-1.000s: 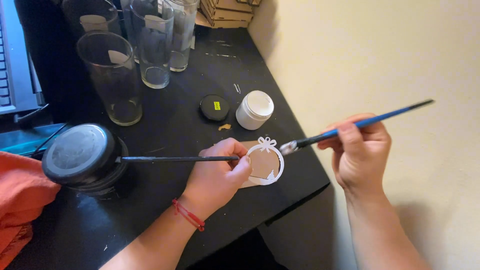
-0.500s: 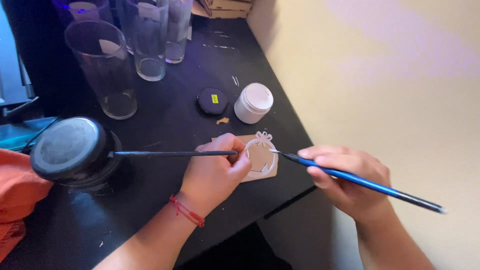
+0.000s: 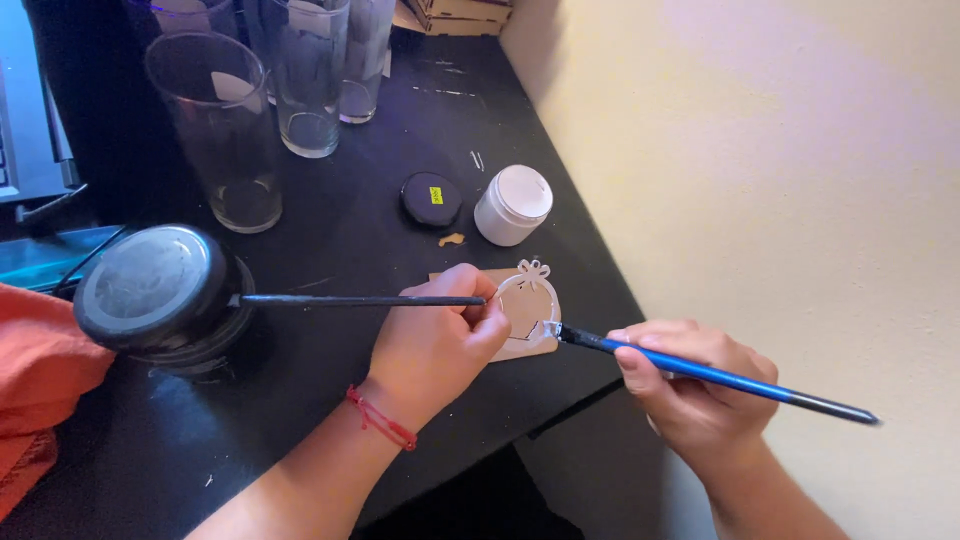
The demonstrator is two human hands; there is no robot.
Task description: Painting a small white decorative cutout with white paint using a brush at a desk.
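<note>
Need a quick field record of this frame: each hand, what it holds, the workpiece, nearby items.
left hand: pins the wooden cutout to the black table, with a thin black brush held in its fingers
right hand: grips the blue-handled paintbrush, bristles on the cutout
cutout: round, bow-shaped top, partly painted white
paint: small white jar, open, its black lid beside it
left of hands: round black-rimmed tin
rear: empty drinking glasses
far left: orange cloth

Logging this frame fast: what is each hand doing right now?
Left hand: closed, pinning the wooden ornament to the table and gripping a thin black brush.
Right hand: closed on the blue paintbrush.
</note>
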